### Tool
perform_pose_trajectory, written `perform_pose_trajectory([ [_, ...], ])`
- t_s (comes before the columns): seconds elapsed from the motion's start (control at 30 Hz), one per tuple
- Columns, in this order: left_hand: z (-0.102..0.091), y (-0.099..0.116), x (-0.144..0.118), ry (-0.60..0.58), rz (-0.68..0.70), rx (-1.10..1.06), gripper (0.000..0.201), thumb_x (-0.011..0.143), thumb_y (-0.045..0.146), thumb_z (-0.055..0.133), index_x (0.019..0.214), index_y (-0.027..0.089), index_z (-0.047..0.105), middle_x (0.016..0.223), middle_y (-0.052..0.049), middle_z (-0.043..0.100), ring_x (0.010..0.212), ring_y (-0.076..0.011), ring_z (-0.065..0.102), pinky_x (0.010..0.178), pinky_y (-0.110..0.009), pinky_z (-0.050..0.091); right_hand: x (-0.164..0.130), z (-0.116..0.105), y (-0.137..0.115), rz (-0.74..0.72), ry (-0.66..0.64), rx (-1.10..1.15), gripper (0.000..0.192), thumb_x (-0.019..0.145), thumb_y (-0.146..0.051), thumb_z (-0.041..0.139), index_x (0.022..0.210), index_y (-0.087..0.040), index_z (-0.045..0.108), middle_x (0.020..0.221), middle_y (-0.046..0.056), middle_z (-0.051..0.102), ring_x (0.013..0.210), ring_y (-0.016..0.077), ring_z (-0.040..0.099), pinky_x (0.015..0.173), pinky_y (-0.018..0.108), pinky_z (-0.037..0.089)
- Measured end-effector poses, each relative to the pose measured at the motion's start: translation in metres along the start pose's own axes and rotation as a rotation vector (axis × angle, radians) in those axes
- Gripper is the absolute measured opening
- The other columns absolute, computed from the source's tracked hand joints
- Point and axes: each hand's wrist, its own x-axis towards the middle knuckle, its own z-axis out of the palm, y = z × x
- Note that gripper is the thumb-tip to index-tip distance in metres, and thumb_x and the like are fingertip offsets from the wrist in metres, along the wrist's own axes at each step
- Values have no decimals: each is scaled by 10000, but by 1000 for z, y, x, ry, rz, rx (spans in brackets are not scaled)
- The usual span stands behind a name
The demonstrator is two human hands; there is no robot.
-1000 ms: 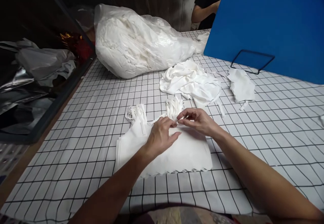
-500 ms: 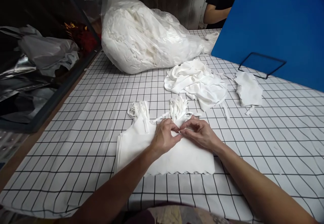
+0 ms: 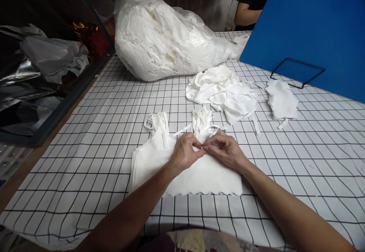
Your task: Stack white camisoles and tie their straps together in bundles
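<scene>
Head view shows me my left hand [image 3: 185,153] and right hand [image 3: 226,151] meeting, fingers pinching a strap end over the stacked white garments [image 3: 185,172], which lie flat on the worktop [image 3: 299,160] beneath them, seemingly for steadiness.

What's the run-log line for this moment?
left hand: pinching strap | right hand: pinching strap | strap: atop stacked white garments | table

A garment workshop: bagged white fabric [image 3: 165,35] (piled high) on gridded table [image 3: 299,149].
</scene>
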Motion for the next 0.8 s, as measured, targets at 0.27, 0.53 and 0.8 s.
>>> perform_pose_trajectory([
  [0.27,2,-2,-3,21,49,39,189,714,260,821,666,190,653,806,-17,581,920,-219,572,874,-390,443,-3,-4,2,2,-18,-32,104,858,-361,689,865,-274,746,748,31,602,792,207,497,731,402,439],
  [0.53,3,-3,-4,32,86,58,149,723,235,812,685,191,675,811,-14,589,903,-213,562,886,-403,429,-14,-8,6,0,44,-52,153,846,-346,717,987,-285,718,857,36,665,805,208,518,739,399,458],
  [0.8,4,-5,-7,73,182,74,91,745,196,773,713,189,688,825,-13,589,874,-196,557,866,-387,431,-15,-6,1,-151,-2,-217,130,902,-289,656,1013,-264,719,587,0,550,744,209,486,725,389,448],
])
